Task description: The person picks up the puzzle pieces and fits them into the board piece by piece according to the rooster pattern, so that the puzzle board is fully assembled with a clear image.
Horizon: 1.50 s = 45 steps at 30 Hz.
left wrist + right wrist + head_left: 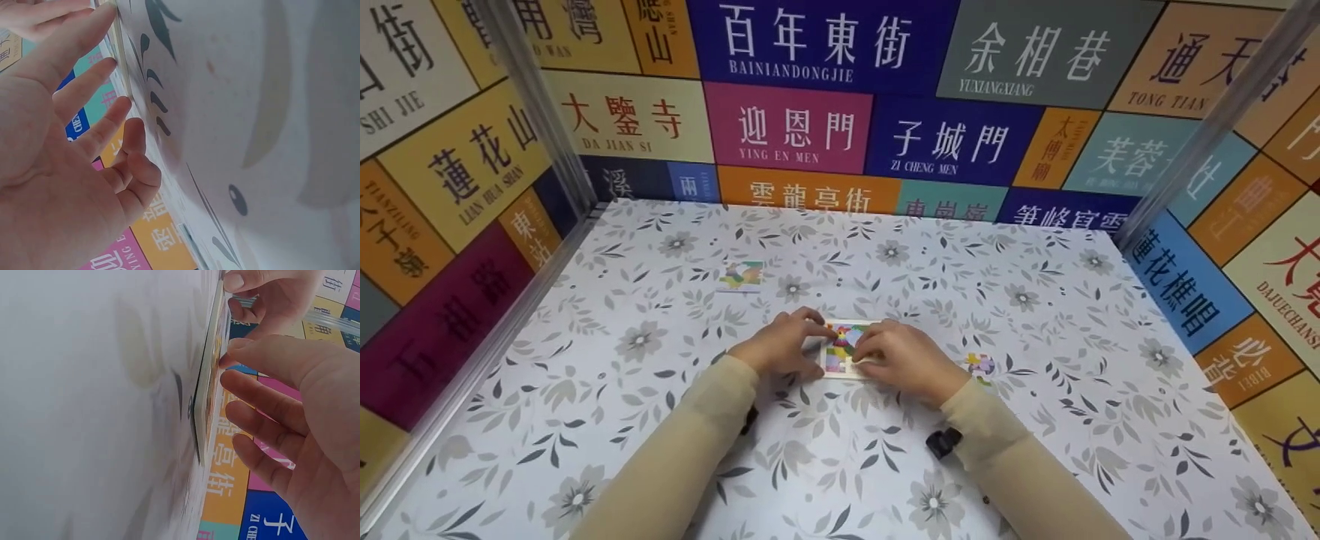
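Note:
A small jigsaw puzzle in a pale shallow tray (840, 375) lies on the table between the hands, its colourful printed pieces (840, 358) partly covered by fingers. My left hand (782, 344) is at the tray's left side, thumb by the near corner and index finger reaching over the picture. In the left wrist view its fingers (93, 132) stretch toward the tray's edge, little finger bent. My right hand (911, 358) is over the tray's right part. The right wrist view shows its thumb and fingers (270, 396) apart, tips close over the puzzle, with nothing visible between them.
Some joined puzzle pieces (741, 276) lie farther back to the left. More loose pieces (980, 364) lie just right of the right hand. A white floral cloth (840, 465) covers the table, and panels with printed characters (795, 127) stand around it.

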Each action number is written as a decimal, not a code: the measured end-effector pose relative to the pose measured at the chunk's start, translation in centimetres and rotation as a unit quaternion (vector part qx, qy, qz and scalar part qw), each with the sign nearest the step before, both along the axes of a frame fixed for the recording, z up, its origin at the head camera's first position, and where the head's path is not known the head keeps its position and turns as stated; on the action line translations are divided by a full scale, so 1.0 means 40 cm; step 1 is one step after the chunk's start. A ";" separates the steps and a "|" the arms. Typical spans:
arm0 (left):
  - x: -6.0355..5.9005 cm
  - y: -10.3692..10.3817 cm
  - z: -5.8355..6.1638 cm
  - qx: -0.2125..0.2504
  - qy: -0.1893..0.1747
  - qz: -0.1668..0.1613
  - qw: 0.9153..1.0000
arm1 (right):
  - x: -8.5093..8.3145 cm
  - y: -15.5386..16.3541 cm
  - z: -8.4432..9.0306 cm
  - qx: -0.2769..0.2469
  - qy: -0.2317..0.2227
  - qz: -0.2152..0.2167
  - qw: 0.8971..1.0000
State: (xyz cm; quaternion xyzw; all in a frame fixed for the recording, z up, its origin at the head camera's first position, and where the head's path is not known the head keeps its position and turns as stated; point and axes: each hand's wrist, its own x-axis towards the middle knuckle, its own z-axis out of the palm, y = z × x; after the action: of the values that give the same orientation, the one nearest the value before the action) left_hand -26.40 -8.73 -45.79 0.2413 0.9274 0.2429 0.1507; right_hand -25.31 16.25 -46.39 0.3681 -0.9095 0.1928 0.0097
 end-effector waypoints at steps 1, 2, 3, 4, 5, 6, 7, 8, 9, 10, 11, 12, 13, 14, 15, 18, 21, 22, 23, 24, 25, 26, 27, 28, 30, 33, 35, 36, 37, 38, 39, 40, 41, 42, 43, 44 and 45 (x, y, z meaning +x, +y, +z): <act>0.000 0.000 0.000 0.004 -0.001 0.000 1.000 | 0.001 0.007 0.001 -0.004 -0.006 -0.005 1.000; 0.000 0.000 -0.001 0.005 -0.002 0.000 1.000 | 0.003 0.014 0.003 -0.008 -0.014 -0.013 1.000; 0.000 0.000 0.000 0.009 -0.004 0.000 1.000 | 0.005 0.021 0.005 -0.013 -0.022 -0.020 0.999; 0.001 0.000 0.001 0.011 -0.006 0.001 1.000 | 0.007 0.028 0.006 -0.016 -0.030 -0.029 0.999; 0.002 0.001 0.002 0.012 -0.010 0.002 1.000 | 0.009 0.034 0.007 -0.019 -0.036 -0.037 0.998; 0.004 0.001 0.004 0.014 -0.013 0.003 1.000 | 0.010 0.040 0.007 -0.022 -0.041 -0.044 0.998; 0.005 0.002 0.005 0.015 -0.018 0.005 1.000 | 0.012 0.046 0.006 -0.026 -0.047 -0.052 0.997; 0.004 0.003 0.004 0.014 -0.024 0.008 1.000 | 0.014 0.051 0.005 -0.027 -0.053 -0.059 0.996; 0.004 0.003 0.004 0.013 -0.028 0.012 0.999 | 0.014 0.056 0.004 -0.028 -0.054 -0.064 0.996; 0.004 0.003 0.003 0.013 -0.032 0.014 0.999 | 0.015 0.061 0.002 -0.028 -0.054 -0.068 0.996; 0.003 0.003 0.003 0.012 -0.035 0.017 0.999 | 0.015 0.066 0.000 -0.027 -0.053 -0.069 0.996; 0.002 0.002 0.002 0.013 -0.038 0.019 0.999 | 0.015 0.071 -0.003 -0.027 -0.050 -0.069 0.996; 0.001 0.002 0.002 0.012 -0.041 0.021 0.999 | 0.014 0.075 -0.004 -0.026 -0.047 -0.069 0.996; 0.000 0.002 0.001 0.012 -0.044 0.024 0.999 | 0.014 0.080 -0.005 -0.026 -0.042 -0.067 0.997; 0.000 0.001 0.002 0.011 -0.045 0.026 0.999 | 0.014 0.085 -0.005 -0.026 -0.039 -0.065 0.997; 0.000 0.001 0.001 0.014 -0.050 0.034 0.998 | 0.013 0.098 -0.002 -0.033 -0.035 -0.062 0.997; 0.000 0.002 -0.002 0.014 -0.049 0.038 0.998 | 0.015 0.112 0.003 -0.038 -0.037 -0.071 0.996; 0.000 0.002 -0.003 0.014 -0.049 0.039 0.998 | 0.016 0.118 0.004 -0.040 -0.037 -0.074 0.996; 0.000 0.003 -0.002 0.013 -0.049 0.039 0.998 | 0.017 0.124 0.006 -0.041 -0.037 -0.077 0.995; 0.000 0.004 -0.002 0.011 -0.050 0.039 0.998 | 0.017 0.130 0.006 -0.042 -0.036 -0.080 0.995; 0.000 0.004 -0.002 0.009 -0.051 0.040 0.998 | 0.018 0.136 0.007 -0.043 -0.035 -0.081 0.995; 0.000 0.005 0.000 0.009 -0.053 0.042 0.998 | 0.019 0.143 0.008 -0.043 -0.034 -0.083 0.995; 0.000 0.005 0.000 0.010 -0.054 0.043 0.998 | 0.019 0.149 0.008 -0.044 -0.034 -0.086 0.995; 0.001 0.005 0.002 0.010 -0.055 0.044 0.997 | 0.019 0.156 0.008 -0.045 -0.034 -0.088 0.995; 0.002 0.004 0.004 0.010 -0.049 0.039 0.998 | 0.020 0.168 0.008 -0.044 -0.032 -0.093 0.994; 0.004 0.003 0.004 0.016 -0.030 0.023 0.999 | 0.020 0.185 0.009 -0.043 -0.032 -0.101 0.993; 0.005 0.002 0.004 0.019 -0.020 0.015 1.000 | 0.020 0.195 0.011 -0.041 -0.033 -0.107 0.993; 0.005 0.002 0.004 0.020 -0.018 0.013 1.000 | 0.019 0.201 0.011 -0.040 -0.033 -0.109 0.993; 0.006 0.003 0.005 0.022 -0.020 0.016 0.999 | 0.019 0.206 0.012 -0.040 -0.034 -0.112 0.992; 0.006 0.003 0.006 0.022 -0.024 0.019 0.999 | 0.019 0.212 0.013 -0.039 -0.035 -0.115 0.992; 0.006 0.004 0.007 0.021 -0.027 0.021 0.999 | 0.019 0.218 0.013 -0.039 -0.035 -0.118 0.992; 0.006 0.005 0.008 0.019 -0.032 0.025 0.999 | 0.018 0.225 0.014 -0.039 -0.035 -0.121 0.991; 0.006 0.006 0.009 0.018 -0.035 0.027 0.999 | 0.017 0.231 0.014 -0.037 -0.034 -0.123 0.991; 0.006 0.007 0.009 0.017 -0.037 0.030 0.999 | 0.017 0.238 0.014 -0.037 -0.035 -0.125 0.991; 0.006 0.008 0.010 0.017 -0.038 0.031 0.999 | 0.016 0.245 0.014 -0.035 -0.035 -0.127 0.991; 0.005 0.008 0.011 0.016 -0.039 0.031 0.999 | 0.015 0.252 0.015 -0.034 -0.036 -0.131 0.990; 0.005 0.008 0.012 0.015 -0.040 0.032 0.999 | 0.013 0.259 0.015 -0.033 -0.035 -0.135 0.990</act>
State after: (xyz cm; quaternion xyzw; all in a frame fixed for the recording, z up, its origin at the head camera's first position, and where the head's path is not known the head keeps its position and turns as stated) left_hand -26.21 -8.42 -45.31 0.2036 0.9241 0.2713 0.1760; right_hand -24.79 26.61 -45.79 0.2348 -0.9438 0.2321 0.0162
